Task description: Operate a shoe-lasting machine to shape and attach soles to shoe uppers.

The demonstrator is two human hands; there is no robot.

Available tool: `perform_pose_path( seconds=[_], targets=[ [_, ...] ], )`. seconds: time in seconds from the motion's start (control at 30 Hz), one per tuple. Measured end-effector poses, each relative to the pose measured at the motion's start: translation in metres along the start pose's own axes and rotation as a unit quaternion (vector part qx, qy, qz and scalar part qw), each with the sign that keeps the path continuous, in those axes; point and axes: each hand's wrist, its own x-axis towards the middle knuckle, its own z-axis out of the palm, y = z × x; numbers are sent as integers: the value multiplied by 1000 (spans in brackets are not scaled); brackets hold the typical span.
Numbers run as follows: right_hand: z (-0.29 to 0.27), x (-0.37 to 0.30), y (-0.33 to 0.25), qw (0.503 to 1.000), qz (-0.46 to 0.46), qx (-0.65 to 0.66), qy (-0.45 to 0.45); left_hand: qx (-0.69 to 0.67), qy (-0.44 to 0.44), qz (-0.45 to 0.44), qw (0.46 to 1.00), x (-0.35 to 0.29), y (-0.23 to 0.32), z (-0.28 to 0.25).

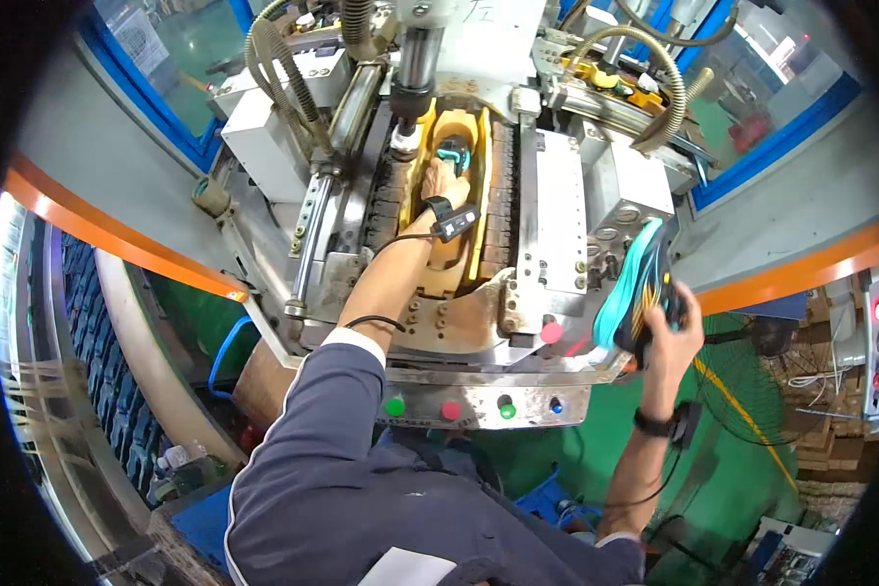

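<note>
Dark sleeve (pixel 313 430) nearest: left hand (pixel 443 184), grip indeterminable, reaches inside yellow cradle (pixel 481 220). Right hand (pixel 670 337) grasps teal-black shoe (pixel 637 283) right of cradle. Apparent step: in-cradle handling; next move calls for shoe clearance.

The long yellow trough (pixel 481 186) lies mid-machine, with the left hand (pixel 444 184) inside it, at a teal-and-black item (pixel 452 153) near its far end. 1 white box-shaped housing (pixel 269 142) stands left of the trough, 1 right (pixel 623 181). The teal-and-black shoe (pixel 635 283) is right of the trough, in the right hand (pixel 674 337). 4 round coloured buttons (pixel 450 410) line the metal front panel (pixel 479 397).
</note>
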Motion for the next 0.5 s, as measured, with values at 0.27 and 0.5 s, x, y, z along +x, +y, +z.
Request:
perform_pose_path(
  seconds=[0.27, 0.5],
  targets=[
    [193, 145, -19, 945, -145, -211, -201, -563, -293, -91, 767, -156, -13, -182],
    [378, 101, -8, 853, -87, -399, -324, -458, -97, -157, 870, -322, -80, -343]
  ],
)
